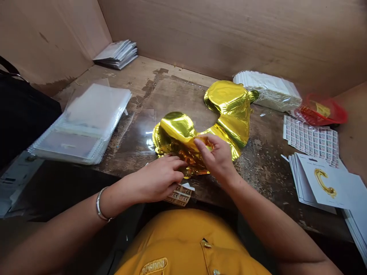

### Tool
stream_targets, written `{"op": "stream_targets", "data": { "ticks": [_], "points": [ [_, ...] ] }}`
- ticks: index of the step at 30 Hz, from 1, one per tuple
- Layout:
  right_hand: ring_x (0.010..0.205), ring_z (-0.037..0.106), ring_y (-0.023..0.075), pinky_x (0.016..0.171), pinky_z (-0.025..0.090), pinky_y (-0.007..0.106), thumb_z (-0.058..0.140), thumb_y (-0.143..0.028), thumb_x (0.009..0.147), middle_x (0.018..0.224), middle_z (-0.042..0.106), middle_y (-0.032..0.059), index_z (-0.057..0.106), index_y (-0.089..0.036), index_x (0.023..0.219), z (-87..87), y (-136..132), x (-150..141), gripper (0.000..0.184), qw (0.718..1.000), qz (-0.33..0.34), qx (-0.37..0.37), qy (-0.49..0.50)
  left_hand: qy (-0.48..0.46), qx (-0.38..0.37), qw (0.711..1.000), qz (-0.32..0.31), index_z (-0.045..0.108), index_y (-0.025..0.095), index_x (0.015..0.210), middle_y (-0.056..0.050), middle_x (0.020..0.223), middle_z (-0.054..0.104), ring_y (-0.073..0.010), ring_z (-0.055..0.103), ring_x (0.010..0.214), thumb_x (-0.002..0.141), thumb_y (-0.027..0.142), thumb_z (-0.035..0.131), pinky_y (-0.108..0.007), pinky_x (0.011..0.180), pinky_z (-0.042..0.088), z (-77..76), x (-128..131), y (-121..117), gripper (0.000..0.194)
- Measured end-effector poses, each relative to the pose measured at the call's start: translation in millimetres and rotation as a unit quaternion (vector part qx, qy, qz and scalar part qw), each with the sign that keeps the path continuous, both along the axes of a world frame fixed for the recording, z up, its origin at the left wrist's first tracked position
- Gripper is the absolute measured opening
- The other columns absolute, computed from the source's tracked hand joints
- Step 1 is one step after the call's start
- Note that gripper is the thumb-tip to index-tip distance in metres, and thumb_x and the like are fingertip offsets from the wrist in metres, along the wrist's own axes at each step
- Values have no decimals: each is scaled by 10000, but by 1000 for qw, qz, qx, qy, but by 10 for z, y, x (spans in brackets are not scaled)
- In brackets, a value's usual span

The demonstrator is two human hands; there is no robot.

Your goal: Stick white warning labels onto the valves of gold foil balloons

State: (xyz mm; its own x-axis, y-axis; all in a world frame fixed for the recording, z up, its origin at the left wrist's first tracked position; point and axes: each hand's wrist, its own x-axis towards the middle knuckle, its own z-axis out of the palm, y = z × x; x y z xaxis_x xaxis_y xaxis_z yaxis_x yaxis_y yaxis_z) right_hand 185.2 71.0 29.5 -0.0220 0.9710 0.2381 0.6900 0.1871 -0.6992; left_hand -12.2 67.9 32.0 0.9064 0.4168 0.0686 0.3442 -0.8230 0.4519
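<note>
A gold foil balloon (226, 114), deflated and curved in shape, lies on the worn wooden table (259, 168). Its near end is folded over on itself. My right hand (213, 156) pinches that fold between thumb and fingers. My left hand (159, 177), with a silver bangle (100, 204) on its wrist, curls over the lower edge of the foil. Just below that hand, a small strip of printed stickers (180, 195) lies partly hidden under it.
Clear plastic sleeves (84, 122) lie stacked at left, next to a black bag (20, 114). White packets (266, 89) and a red basket (322, 110) stand at back right. A sticker sheet (311, 139) and cards printed with a gold letter (323, 181) lie at right. Cardboard walls surround the table.
</note>
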Motion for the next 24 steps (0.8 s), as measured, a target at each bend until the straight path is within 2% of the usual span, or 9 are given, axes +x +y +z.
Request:
{"op": "stream_targets", "data": {
  "ticks": [2, 4, 6, 9, 11, 13, 17, 21, 24],
  "points": [
    [1043, 604, 245, 908, 475, 389, 646, -331, 776, 1156, 657, 135, 608, -146, 1166, -40, -146, 5, 434, 996, 59, 15, -57, -2, -8, 1000, 10, 642, 168, 723, -94, 1018, 655, -233, 584, 1010, 848, 169, 530, -401, 924, 473, -10, -5, -9, 167],
    [1216, 510, 289, 1021, 417, 453, 637, -217, 746, 1322, 560, 182, 576, -115, 1235, -79, -280, 1, 503, 985, 116, 7, -128, 2, -10, 1000, 14, 634, 177, 707, -72, 876, 651, -225, 587, 914, 843, 181, 542, -394, 864, 485, -10, -16, -21, 165],
    [1185, 534, 273, 1006, 432, 444, 553, -126, 771, 1258, 611, 167, 665, -127, 1097, -83, -331, 19, 344, 980, 125, -2, -153, 6, -10, 1000, 16, 621, 181, 696, -69, 876, 652, -228, 588, 917, 847, 187, 543, -395, 851, 489, -4, -29, -32, 170],
    [881, 646, 190, 798, 511, 332, 498, -95, 792, 922, 723, 74, 723, -175, 889, 10, -112, 195, 258, 990, 95, -52, -85, -6, -17, 1000, 16, 612, 182, 731, -89, 1177, 625, -253, 544, 1146, 862, 173, 523, -433, 987, 447, -5, -52, -45, 158],
    [693, 626, 147, 662, 490, 271, 552, -158, 774, 731, 695, 18, 722, -174, 813, 122, 231, 453, 175, 995, 35, -90, -20, -13, -28, 999, 19, 608, 191, 765, -73, 1300, 577, -260, 483, 1264, 869, 158, 501, -471, 1067, 392, -19, -67, -49, 152],
    [600, 579, 126, 599, 465, 252, 653, -247, 707, 661, 658, 3, 705, -140, 776, 239, 643, 795, 137, 991, -103, -80, 17, -16, -43, 999, 25, 605, 202, 772, -52, 1327, 570, -262, 446, 1315, 866, 152, 497, -500, 1098, 361, -36, -79, -51, 151],
    [661, 579, 147, 660, 467, 290, 605, -201, 721, 792, 683, 80, 671, -69, 949, 363, 1282, 1437, 271, 968, -252, -13, -1, -3, -66, 997, 27, 602, 213, 772, -23, 1345, 568, -256, 435, 1334, 874, 155, 487, -526, 1115, 337, -44, -95, -55, 164],
    [886, 614, 258, 840, 451, 392, 566, -120, 735, 955, 687, 198, 671, -43, 946, 370, 1439, 1652, 248, 942, -332, 22, -43, 9, -71, 997, 30, 594, 210, 771, -20, 1354, 563, -256, 431, 1338, 875, 152, 468, -523, 1113, 338, -39, -91, -36, 174],
    [1148, 527, 279, 1005, 363, 422, 538, -117, 787, 1204, 613, 192, 622, -80, 1110, 386, 1225, 1390, 335, 938, -328, 70, -82, 8, -73, 997, 30, 598, 206, 775, -25, 1351, 565, -261, 456, 1317, 862, 149, 477, -512, 1098, 351, -31, -82, -14, 159]
  ]
}}
